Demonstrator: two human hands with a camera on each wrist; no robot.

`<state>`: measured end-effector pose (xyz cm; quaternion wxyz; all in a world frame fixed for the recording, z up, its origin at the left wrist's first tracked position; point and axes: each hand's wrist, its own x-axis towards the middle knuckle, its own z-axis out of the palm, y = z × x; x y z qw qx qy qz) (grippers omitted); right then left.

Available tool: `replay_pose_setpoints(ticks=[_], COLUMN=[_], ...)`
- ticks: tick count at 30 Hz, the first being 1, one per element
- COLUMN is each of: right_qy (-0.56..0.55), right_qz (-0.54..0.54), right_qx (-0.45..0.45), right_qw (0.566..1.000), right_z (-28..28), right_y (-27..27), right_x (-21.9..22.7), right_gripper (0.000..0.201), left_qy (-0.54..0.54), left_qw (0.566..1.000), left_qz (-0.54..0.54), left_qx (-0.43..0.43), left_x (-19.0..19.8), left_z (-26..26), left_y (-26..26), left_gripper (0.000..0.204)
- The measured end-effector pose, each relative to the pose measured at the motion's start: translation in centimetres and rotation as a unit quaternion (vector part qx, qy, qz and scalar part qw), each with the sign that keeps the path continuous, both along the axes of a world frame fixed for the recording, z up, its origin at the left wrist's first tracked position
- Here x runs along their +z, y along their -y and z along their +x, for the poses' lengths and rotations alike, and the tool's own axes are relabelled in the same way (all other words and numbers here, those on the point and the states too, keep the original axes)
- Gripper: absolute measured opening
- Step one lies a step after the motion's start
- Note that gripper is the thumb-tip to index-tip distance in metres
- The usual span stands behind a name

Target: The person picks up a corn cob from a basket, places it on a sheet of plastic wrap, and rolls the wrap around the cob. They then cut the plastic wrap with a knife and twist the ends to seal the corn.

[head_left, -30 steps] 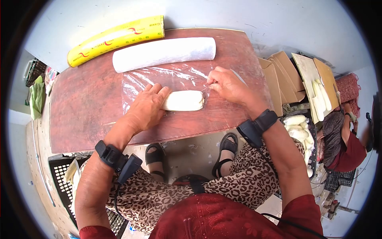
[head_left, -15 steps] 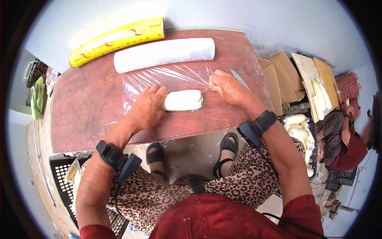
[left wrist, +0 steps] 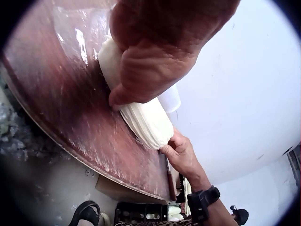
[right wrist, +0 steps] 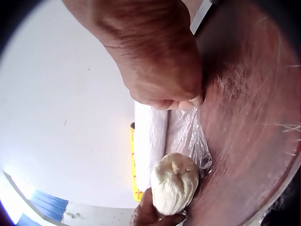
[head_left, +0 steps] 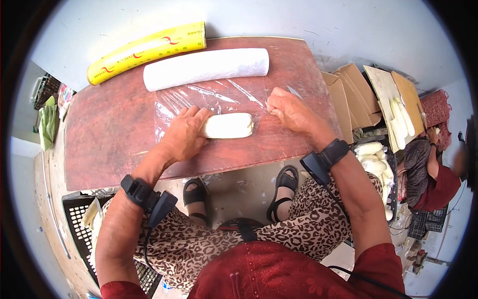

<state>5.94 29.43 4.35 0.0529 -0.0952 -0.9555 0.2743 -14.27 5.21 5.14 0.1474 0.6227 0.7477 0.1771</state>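
A cream-white, ribbed vegetable with a short stem stub lies on the red-brown table, across the near part of a sheet of clear plastic film. My left hand grips its left part, thumb on the near side; that end is hidden under the palm in the head view. To the right, clear of the vegetable, my right hand has curled fingers and pinches the film's edge, as the right wrist view shows. From the white film roll behind, the sheet runs toward me.
A yellow printed roll lies at the back against the wall. A knife rests beyond my right hand. Cardboard and a crate with pale vegetables stand at the right, near another person. A black crate is at lower left.
My right hand has moved a little right, drawing the film's right edge outward; the film tightened, then looks slacker now. My left hand and the vegetable have stayed almost in place.
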Motion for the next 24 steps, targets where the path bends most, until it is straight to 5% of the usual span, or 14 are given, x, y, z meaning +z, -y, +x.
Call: replay_pose_setpoints(ticks=[24], right_qy=[-0.003], right_qz=[-0.018], right_qx=[0.066], right_qw=[0.998], right_z=[-0.5], right_y=[1.9], right_x=[-1.1], right_gripper=[0.01], left_qy=[0.004], left_qw=[1.0], left_qz=[-0.01], left_qx=[0.008], left_x=[0.1], left_z=[0.0], left_y=[-0.1], left_gripper=[0.046])
